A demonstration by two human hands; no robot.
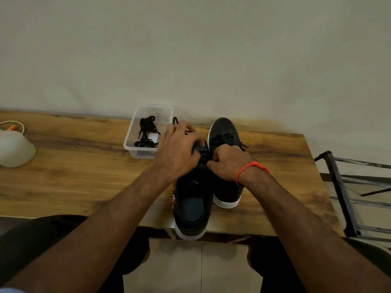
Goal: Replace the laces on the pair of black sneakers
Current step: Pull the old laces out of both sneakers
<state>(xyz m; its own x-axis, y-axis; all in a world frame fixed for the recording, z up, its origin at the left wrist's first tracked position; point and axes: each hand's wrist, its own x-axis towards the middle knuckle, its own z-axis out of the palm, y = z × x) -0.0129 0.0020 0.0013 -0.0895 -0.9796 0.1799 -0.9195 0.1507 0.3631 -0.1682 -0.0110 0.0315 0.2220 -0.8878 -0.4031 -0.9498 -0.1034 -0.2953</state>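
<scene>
Two black sneakers with white soles stand side by side on the wooden table [74,166]. The near sneaker [193,206] overhangs the table's front edge with its heel toward me. The far sneaker [225,134] stands to its right, laced in black. My left hand [179,153] lies over the near sneaker's front, fingers curled round its upper. My right hand [229,163], with a red thread on the wrist, pinches something at the near sneaker's lacing; what it pinches is hidden. A black lace end [175,120] shows beyond my left hand.
A clear plastic tub [135,132] holding black laces [147,132] sits behind my left hand. A white rounded object [14,149] with a cord lies at the table's left end. A metal rack [347,187] stands off the right edge. The wall runs close behind.
</scene>
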